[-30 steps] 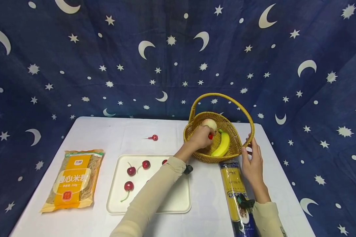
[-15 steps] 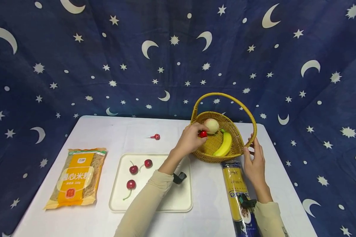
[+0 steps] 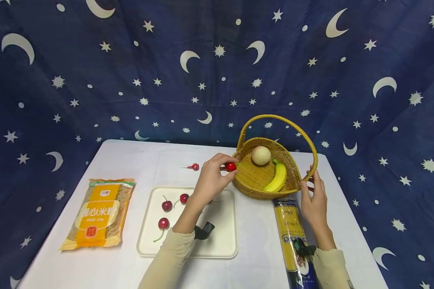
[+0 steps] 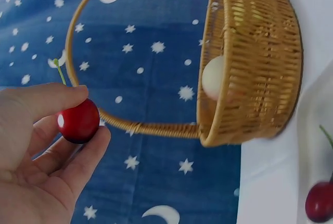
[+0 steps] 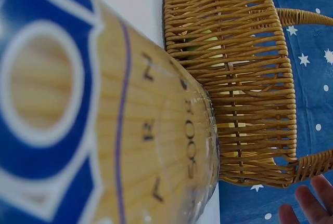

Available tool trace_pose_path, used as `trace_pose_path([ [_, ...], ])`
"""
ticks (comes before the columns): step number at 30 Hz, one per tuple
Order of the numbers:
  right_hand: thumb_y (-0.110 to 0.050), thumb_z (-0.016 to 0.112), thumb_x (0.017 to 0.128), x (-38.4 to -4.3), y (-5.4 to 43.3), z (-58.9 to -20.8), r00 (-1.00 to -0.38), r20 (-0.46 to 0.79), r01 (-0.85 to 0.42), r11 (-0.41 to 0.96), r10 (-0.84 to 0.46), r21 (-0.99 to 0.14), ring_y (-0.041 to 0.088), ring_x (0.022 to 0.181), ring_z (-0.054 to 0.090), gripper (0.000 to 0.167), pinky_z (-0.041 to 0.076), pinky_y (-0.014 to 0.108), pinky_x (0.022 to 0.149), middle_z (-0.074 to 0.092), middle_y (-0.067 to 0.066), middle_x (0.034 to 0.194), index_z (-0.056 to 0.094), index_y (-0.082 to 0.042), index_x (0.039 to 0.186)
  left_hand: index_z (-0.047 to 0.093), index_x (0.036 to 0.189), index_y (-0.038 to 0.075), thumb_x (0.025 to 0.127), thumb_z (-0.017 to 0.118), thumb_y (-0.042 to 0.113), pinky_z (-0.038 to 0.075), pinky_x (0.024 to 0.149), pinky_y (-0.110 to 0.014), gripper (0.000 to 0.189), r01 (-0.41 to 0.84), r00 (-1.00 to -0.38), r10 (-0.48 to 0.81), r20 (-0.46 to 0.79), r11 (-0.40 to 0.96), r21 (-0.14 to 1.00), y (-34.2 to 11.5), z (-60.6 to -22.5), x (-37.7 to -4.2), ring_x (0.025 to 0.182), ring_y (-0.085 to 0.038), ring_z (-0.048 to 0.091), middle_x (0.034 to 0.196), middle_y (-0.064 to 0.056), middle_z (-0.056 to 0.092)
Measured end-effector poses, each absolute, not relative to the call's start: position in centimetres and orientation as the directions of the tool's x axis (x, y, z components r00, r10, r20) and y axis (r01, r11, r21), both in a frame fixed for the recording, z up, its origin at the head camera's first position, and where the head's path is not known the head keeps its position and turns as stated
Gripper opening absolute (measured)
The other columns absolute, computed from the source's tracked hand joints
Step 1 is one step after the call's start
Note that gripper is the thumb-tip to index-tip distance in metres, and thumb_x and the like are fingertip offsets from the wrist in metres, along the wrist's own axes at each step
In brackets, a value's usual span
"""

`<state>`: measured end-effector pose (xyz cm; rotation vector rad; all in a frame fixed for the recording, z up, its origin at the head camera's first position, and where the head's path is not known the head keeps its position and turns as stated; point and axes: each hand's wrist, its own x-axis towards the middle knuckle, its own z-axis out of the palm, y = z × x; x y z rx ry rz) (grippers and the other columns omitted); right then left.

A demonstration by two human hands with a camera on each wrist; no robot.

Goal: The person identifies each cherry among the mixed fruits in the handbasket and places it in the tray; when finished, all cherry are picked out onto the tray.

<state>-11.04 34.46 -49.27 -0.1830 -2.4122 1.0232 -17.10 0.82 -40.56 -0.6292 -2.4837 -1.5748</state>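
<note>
Thumb and fingers of my left hand (image 3: 214, 176) pinch a red cherry (image 3: 230, 167) just left of the wicker basket (image 3: 251, 192); its green stem shows in the left wrist view beside the cherry (image 4: 79, 122). Inside the basket are a pale round peach-like fruit (image 3: 261, 155) and a yellow banana (image 3: 277, 177). My right hand (image 3: 314, 202) holds the basket at the right foot of its handle, thumb on the near side and fingers beyond. In the right wrist view only some fingertips (image 5: 309, 203) show, next to the handle.
A cream tray (image 3: 148, 241) bears several cherries, partly hidden by my left arm. Behind it lies a red lollipop (image 3: 194, 166). A bag of rice noodles (image 3: 99, 214) lies at left. A long pasta packet (image 3: 291, 237) lies before the basket, beside my right forearm.
My left hand has drawn back leftward out of the basket with the cherry between its fingers. The right hand stays at the basket's handle. The head view has shifted slightly.
</note>
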Motion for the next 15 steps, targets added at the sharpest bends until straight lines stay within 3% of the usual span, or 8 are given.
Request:
trace_pose_path([
  [10, -0.015, 0.050, 0.112, -11.1, 34.6, -49.4, -0.859, 0.399, -0.063, 0.709, 0.319, -0.703, 0.035, 0.135, 0.056, 0.063, 0.037, 0.007, 0.100, 0.053, 0.020, 0.152, 0.030, -0.036, 0.168, 0.079, 0.116, 0.010, 0.088, 0.084, 0.003, 0.065, 0.095, -0.038, 0.029, 0.395, -0.918, 0.137, 0.372, 0.399, 0.828, -3.6, -39.7, -14.3, 0.103, -0.022, 0.076, 0.118, -0.008, 0.076],
  [15, -0.014, 0.050, 0.112, -11.2, 34.5, -49.4, -0.858, 0.408, -0.073, 0.712, 0.312, -0.698, 0.035, 0.135, 0.056, 0.063, 0.036, 0.005, 0.099, 0.053, 0.021, 0.152, 0.030, -0.033, 0.169, 0.079, 0.114, 0.008, 0.087, 0.084, -0.001, 0.065, 0.095, -0.036, 0.029, 0.395, -0.913, 0.067, 0.402, 0.392, 0.831, -5.8, -39.7, -12.9, 0.101, -0.022, 0.076, 0.117, -0.008, 0.076],
])
